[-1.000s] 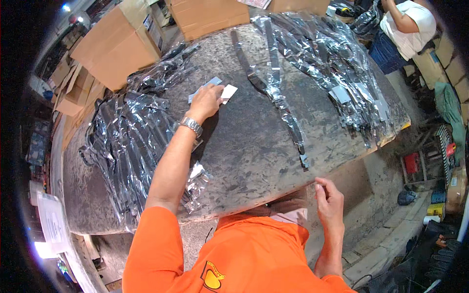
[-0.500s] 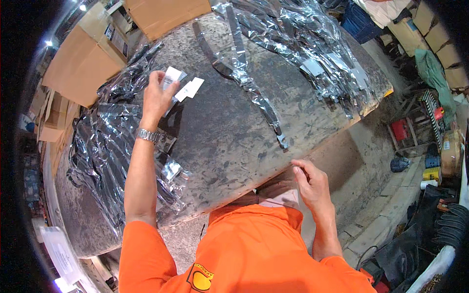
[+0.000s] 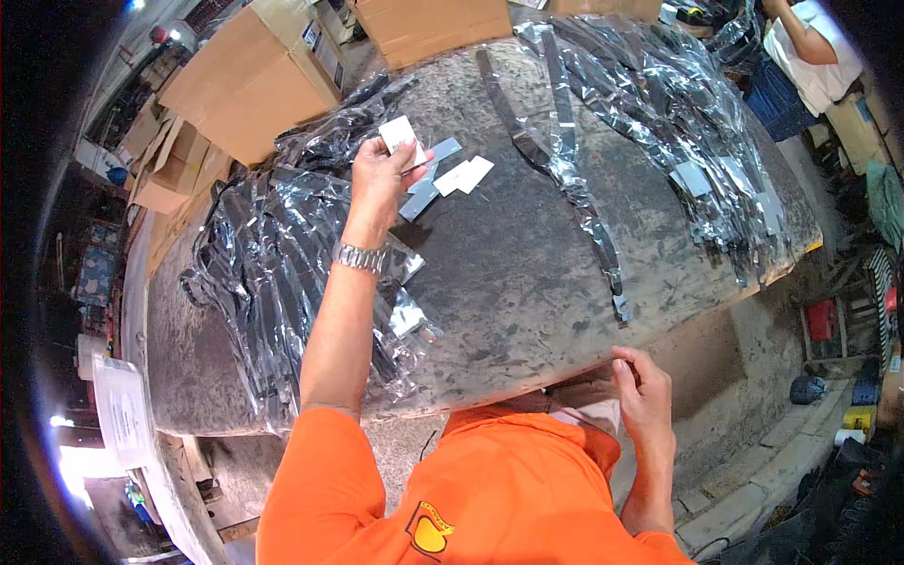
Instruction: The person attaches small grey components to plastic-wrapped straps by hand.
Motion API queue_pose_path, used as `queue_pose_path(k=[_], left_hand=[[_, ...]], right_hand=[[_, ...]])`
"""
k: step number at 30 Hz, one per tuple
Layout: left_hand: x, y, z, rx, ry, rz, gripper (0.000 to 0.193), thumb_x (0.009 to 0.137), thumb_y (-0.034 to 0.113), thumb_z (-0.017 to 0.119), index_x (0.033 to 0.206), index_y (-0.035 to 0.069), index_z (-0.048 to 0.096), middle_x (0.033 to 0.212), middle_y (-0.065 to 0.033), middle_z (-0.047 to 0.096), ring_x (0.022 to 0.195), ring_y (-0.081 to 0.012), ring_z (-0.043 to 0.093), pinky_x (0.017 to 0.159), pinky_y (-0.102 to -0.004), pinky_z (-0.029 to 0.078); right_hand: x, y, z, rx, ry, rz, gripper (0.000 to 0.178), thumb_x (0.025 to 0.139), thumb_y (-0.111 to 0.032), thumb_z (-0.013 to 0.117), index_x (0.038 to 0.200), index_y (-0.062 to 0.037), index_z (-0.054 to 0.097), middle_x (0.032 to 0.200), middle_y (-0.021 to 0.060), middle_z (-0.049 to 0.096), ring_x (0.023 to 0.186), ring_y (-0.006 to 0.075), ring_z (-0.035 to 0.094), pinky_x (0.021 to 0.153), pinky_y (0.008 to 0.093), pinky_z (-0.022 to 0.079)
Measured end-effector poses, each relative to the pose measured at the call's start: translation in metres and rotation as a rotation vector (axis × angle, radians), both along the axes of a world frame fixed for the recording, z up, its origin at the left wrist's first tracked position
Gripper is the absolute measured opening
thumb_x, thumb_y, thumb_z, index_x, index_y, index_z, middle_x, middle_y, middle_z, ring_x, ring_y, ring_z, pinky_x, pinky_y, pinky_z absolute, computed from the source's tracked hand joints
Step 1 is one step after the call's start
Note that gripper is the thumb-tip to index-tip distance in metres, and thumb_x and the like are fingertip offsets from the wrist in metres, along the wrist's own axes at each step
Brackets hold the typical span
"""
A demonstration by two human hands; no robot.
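Note:
My left hand (image 3: 379,179) pinches a white card (image 3: 403,141) above the far left of the table. Just beside it, a grey card (image 3: 420,200) and two white cards (image 3: 478,172) lie on the dark tabletop. Under and around my left forearm spreads a pile of long black strips in clear plastic sleeves (image 3: 273,273). A single sleeved black strip arrangement (image 3: 589,217), forked toward its far end, lies mid-table. My right hand (image 3: 646,391) is at the near table edge, its fingers loosely curled in; I see nothing held there.
Another heap of sleeved black strips (image 3: 650,104) with pale tags covers the far right of the table (image 3: 527,320). Cardboard boxes (image 3: 250,80) stand along the far left edge. A person in a white top (image 3: 819,56) is at the far right. A red item (image 3: 821,320) sits beyond the right edge.
The whole view has shifted, so the table appears farther right and lower. My left hand has lifted the white card off the other cards, uncovering grey ones. My right hand stays by the edge.

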State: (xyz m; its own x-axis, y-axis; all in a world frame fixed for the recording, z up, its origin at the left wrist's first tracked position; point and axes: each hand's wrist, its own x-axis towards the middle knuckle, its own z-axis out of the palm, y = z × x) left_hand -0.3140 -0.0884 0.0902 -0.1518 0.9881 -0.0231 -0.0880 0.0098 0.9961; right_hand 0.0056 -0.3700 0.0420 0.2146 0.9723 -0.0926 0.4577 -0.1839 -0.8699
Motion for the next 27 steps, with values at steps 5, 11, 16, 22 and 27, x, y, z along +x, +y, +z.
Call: queue_pose_path(k=[5,11,16,22,27], left_hand=[[0.029,-0.044,0.018,-0.016,-0.202,-0.038,0.029,0.096,0.013,0.062,0.118,-0.002,0.049,0.111,-0.0133,0.064,0.104,-0.0237,0.067,0.077,-0.0273,0.060],[0.115,-0.137,-0.008,-0.156,-0.438,-0.228,0.025,0.094,0.010,0.063,0.114,0.002,0.049,0.105,-0.0093,0.064,0.099,-0.0247,0.068,0.079,-0.0336,0.060],[0.152,-0.185,-0.033,-0.142,-0.375,-0.368,0.018,0.095,0.008,0.062,0.107,0.004,0.049,0.104,-0.0113,0.065,0.101,-0.0251,0.068,0.082,-0.0352,0.059],[0.168,-0.207,-0.046,-0.225,-0.408,-0.509,0.023,0.092,0.004,0.065,0.106,0.006,0.046,0.101,-0.0091,0.066,0.094,-0.0180,0.067,0.082,-0.0319,0.057],[0.173,-0.213,-0.052,-0.374,-0.454,-0.484,0.019,0.093,0.007,0.066,0.105,0.005,0.051,0.095,-0.0055,0.066,0.088,-0.0108,0.064,0.076,-0.0245,0.054]], right_hand=[[-0.012,0.014,-0.003,-0.015,0.261,0.031,0.021,0.097,-0.013,0.057,0.111,-0.0016,0.067,0.083,0.0060,0.067,0.070,0.0128,0.064,0.063,0.0270,0.050],[-0.041,0.042,0.009,0.002,0.566,0.105,0.031,0.101,-0.018,0.053,0.128,-0.0025,0.058,0.089,0.0012,0.063,0.077,0.0077,0.057,0.071,0.0233,0.049],[-0.027,0.050,0.009,0.143,0.746,-0.054,0.029,0.102,-0.027,0.054,0.119,-0.0044,0.062,0.084,-0.0022,0.060,0.069,0.0041,0.051,0.061,0.0188,0.043],[0.002,0.032,0.004,0.206,0.725,-0.204,0.022,0.099,-0.024,0.060,0.102,-0.0033,0.068,0.076,-0.0032,0.058,0.066,0.0049,0.050,0.059,0.0201,0.041],[0.018,0.020,0.016,0.239,0.687,-0.335,0.025,0.098,-0.019,0.061,0.115,-0.0028,0.069,0.090,0.0015,0.068,0.084,0.0086,0.061,0.075,0.0231,0.047]])
